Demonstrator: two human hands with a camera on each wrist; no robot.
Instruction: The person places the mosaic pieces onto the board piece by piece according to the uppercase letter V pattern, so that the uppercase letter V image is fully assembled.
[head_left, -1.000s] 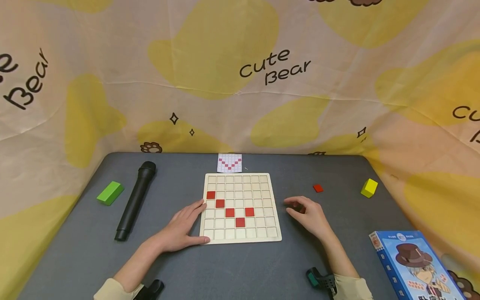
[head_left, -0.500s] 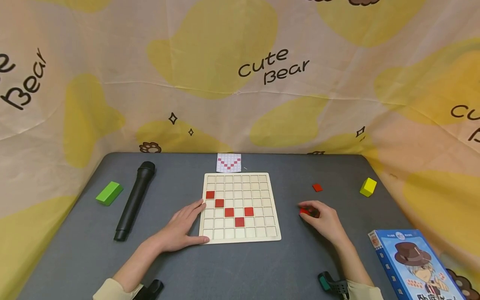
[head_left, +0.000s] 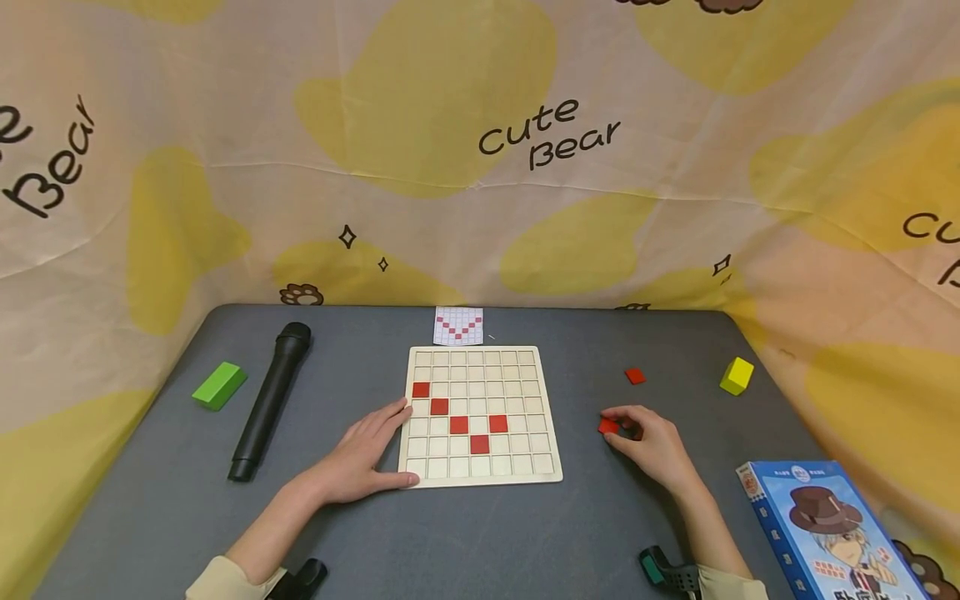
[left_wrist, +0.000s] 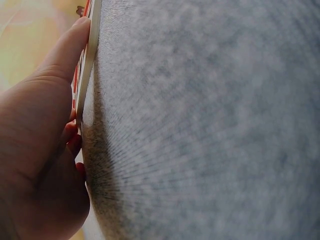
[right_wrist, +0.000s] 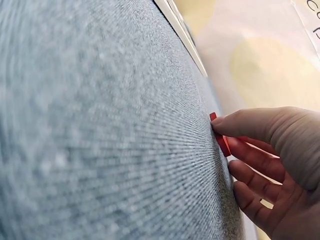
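A cream gridded board (head_left: 522,377) lies mid-table in the head view, with several red square tiles (head_left: 459,425) in its cells. My left hand (head_left: 362,457) rests against the board's left side, fingers extended along that edge and thumb on the near left corner. To the right of the board, my right hand (head_left: 651,440) pinches a loose red tile (head_left: 608,426) between thumb and fingers, low at the tabletop. The right wrist view shows this red tile (right_wrist: 222,144) edge-on under the thumb. Another red tile (head_left: 635,376) lies farther back on the table.
Behind the board lies a small pattern card (head_left: 458,326) with a V of coloured squares. A black microphone (head_left: 271,402) and a green block (head_left: 220,386) are at left. A yellow block (head_left: 737,376) and a blue illustrated box (head_left: 832,525) are at right.
My right hand has moved right, away from the board, and down to the nearer loose red tile, which it now pinches. The left hand and the board have stayed put.
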